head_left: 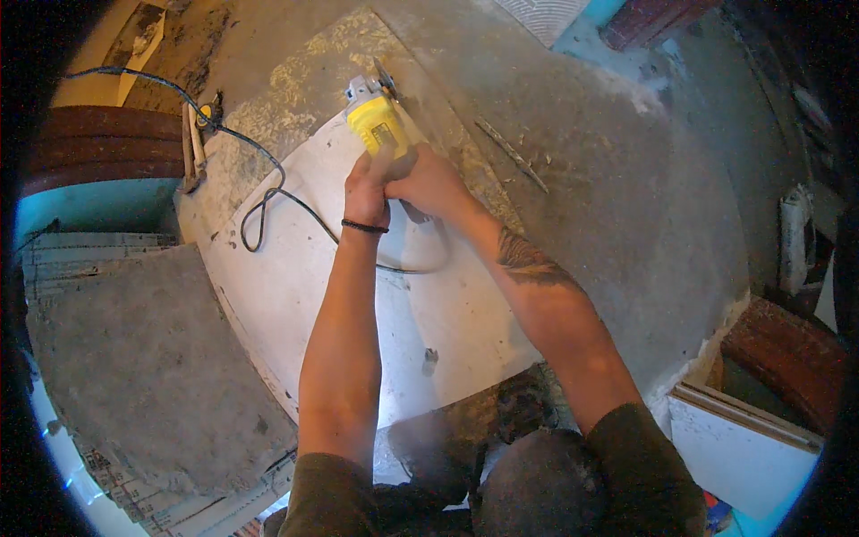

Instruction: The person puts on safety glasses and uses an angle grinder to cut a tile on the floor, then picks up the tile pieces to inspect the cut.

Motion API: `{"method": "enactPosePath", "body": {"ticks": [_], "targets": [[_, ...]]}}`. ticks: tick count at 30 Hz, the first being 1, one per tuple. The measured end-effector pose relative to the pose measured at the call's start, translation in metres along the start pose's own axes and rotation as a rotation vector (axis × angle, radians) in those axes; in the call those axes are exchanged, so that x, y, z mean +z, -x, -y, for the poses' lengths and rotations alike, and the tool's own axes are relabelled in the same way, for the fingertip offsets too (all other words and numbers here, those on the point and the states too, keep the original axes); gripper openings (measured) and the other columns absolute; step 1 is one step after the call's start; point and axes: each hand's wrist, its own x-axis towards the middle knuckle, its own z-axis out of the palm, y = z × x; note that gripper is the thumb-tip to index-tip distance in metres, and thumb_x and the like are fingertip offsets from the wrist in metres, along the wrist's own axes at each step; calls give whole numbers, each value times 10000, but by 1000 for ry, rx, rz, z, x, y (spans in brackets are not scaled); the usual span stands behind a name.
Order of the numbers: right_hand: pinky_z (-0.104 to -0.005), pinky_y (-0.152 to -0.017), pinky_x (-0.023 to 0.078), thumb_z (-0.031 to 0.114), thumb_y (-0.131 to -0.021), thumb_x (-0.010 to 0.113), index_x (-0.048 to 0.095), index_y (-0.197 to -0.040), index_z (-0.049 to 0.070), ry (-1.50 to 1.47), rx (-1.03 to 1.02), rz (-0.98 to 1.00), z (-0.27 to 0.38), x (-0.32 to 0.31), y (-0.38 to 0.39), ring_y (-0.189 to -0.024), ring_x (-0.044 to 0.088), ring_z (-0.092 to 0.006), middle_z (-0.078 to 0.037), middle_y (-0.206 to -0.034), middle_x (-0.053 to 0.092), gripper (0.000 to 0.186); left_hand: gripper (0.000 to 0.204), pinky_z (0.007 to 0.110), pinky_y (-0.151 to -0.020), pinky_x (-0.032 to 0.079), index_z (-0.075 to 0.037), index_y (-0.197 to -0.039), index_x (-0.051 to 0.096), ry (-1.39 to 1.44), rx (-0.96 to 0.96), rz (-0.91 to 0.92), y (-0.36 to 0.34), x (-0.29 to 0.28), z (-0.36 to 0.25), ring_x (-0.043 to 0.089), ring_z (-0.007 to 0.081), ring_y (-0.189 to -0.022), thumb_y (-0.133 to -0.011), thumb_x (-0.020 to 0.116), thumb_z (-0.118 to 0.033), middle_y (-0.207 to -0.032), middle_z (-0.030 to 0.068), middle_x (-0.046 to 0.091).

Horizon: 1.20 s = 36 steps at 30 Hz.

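Gripping a yellow-and-grey angle grinder (pixel 379 118) two-handed

I am wrapping both hands around the rear of its body. My left hand (pixel 366 191) is closing on the near left side, a digit reaching along the yellow casing, and my right hand (pixel 429 182) is curling round from the right. Neither is spreading open, though the undersides of both grips are hiding from view. The grinder is pointing away from me, near the far end of a large, flat white panel (pixel 295 277), with its thin round disc (pixel 385 77) sitting at the front right. I cannot tell whether the disc is spinning.

For good control, I am counting on a firm grip, steady wrists and fingers well behind the disc. A long black power cord (pixel 259 150) is looping on the panel to my left and passing below my left wrist, so I am treating that slack as a snag risk.

A rough grey slab (pixel 161 367) is lying beside the panel's left edge, making that side look tight. On the right, the grey concrete floor (pixel 635 233) is stretching wider, with a thin straight rod (pixel 512 155) lying there.
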Motion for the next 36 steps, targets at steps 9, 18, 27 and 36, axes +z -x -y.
{"method": "enactPosePath", "body": {"ticks": [9, 18, 27, 36], "targets": [[-458, -943, 563, 368, -606, 873, 553, -1241, -13, -42, 15, 31, -5, -1, 2, -1095, 693, -408, -262, -1135, 711, 806, 501, 332, -934, 544, 54, -1369, 582, -58, -12, -41, 9, 8, -4, 686, 211, -1090, -999, 689, -268, -1243, 128, 692], [-414, -870, 566, 333, -635, 882, 593, -1206, -57, -46, -6, -3, -5, 0, 2, -1031, 713, -356, -239, -1109, 717, 750, 472, 327, -931, 542, 51, -1352, 590, -61, -6, -28, 6, 4, -3, 690, 206, -1081, -1007, 674, -259, -1229, 129, 697], [-454, -934, 569, 352, -596, 857, 592, -1182, -51, -71, -73, 40, 4, 0, -12, -1072, 702, -411, -278, -1107, 713, 759, 458, 344, -959, 542, 44, -1387, 550, -22, 4, -24, -8, -7, -6, 681, 227, -1122, -1035, 621, -240, -1261, 133, 689], [-407, -806, 578, 295, -615, 868, 662, -1095, -51, -161, -138, 3, -4, -1, -14, -931, 731, -306, -194, -995, 741, 626, 466, 358, -949, 545, 32, -1366, 569, -7, -46, -37, -14, -1, -8, 673, 228, -1128, -1025, 642, -276, -1248, 127, 689]]}}
